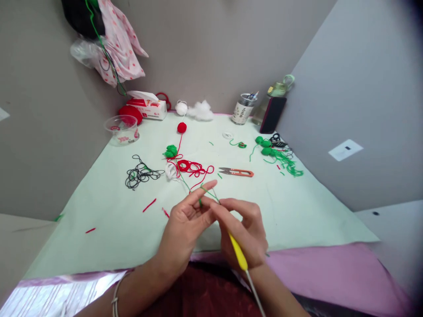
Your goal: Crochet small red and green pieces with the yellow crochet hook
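Note:
Low over the front of the table, my two hands meet. In my right hand is a crochet hook with a yellow grip; its thin metal tip points up and away toward my left hand. Green yarn passes over the raised index finger of my left hand, whose thumb and other fingers are pinched together. Whatever small work sits between the fingertips is mostly hidden. From the left hand the strand runs back toward a green yarn ball.
Orange-handled thread snips lie just beyond my hands. Red yarn and tangled black cord spread to the left. Green pieces lie right. Along the back stand a plastic tub, tissue pack, pen tin and phone.

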Tool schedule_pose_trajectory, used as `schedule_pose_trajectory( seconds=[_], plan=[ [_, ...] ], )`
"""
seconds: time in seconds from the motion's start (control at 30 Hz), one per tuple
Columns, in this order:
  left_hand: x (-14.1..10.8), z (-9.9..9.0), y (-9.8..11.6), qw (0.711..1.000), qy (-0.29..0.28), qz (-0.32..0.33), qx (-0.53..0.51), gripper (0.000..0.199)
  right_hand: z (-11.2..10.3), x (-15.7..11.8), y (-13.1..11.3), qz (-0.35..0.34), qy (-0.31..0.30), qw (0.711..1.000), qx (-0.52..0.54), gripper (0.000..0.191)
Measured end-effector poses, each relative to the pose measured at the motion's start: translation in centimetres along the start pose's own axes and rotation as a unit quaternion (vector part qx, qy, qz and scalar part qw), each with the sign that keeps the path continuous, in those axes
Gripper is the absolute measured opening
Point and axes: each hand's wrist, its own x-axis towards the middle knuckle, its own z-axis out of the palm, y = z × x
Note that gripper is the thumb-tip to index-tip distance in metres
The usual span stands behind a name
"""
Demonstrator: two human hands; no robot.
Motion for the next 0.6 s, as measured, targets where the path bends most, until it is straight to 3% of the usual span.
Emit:
schedule_pose_trajectory(
  seconds=[0.07,0.13,0.27,0.4,0.6],
  plan=[
    [0.1,-0.1,0.2,0.997,-0.018,-0.064,-0.045,0.048,-0.1,-0.1,0.1,-0.009,0.005,1.000,0.000,0.034],
    [0.3,-0.4,0.7,0.994,-0.016,-0.087,-0.059,0.040,-0.5,0.3,0.3,0.063,0.012,0.995,0.078,0.029],
    [0.4,-0.6,1.1,0.999,-0.004,-0.033,-0.014,0.028,-0.8,1.3,0.6,0.190,0.016,0.947,0.260,0.021],
    [0.1,-0.5,0.6,0.999,-0.021,-0.008,0.024,0.037,-0.3,1.3,0.9,0.228,-0.036,0.926,0.299,0.019],
    [0.0,-0.9,0.6,0.998,-0.023,-0.012,0.053,0.042,-0.5,1.3,1.3,0.289,-0.022,0.882,0.372,0.015]
  ],
)
